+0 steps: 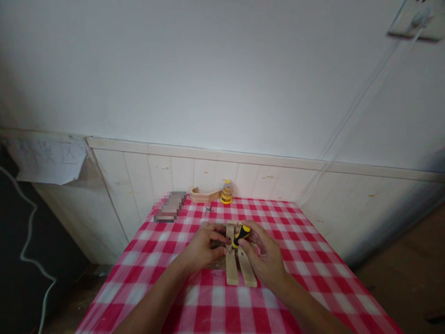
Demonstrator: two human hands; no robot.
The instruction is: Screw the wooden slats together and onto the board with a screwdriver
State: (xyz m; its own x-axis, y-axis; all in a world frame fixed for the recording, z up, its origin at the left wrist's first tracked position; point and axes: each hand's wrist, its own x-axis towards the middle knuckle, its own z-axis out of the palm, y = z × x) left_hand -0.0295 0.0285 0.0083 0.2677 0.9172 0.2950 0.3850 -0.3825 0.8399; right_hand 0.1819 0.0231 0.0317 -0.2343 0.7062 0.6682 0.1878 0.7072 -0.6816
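Two pale wooden slats (232, 269) lie side by side on a red and white checked tablecloth (313, 273). My right hand (264, 255) is closed around a short yellow and black screwdriver (241, 235), its tip pointing down at the left slat. My left hand (203, 248) is curled over the left end of the wooden piece, holding it down; what lies under its fingers is dark and hard to make out.
At the table's far edge stand a small yellow-capped container (226, 192), a curved wooden part (203, 195) and a blurred box (170, 207). A few small dark screws (208, 209) lie behind the hands. A white panelled wall (271, 181) backs the table; a cable (351, 116) hangs down it.
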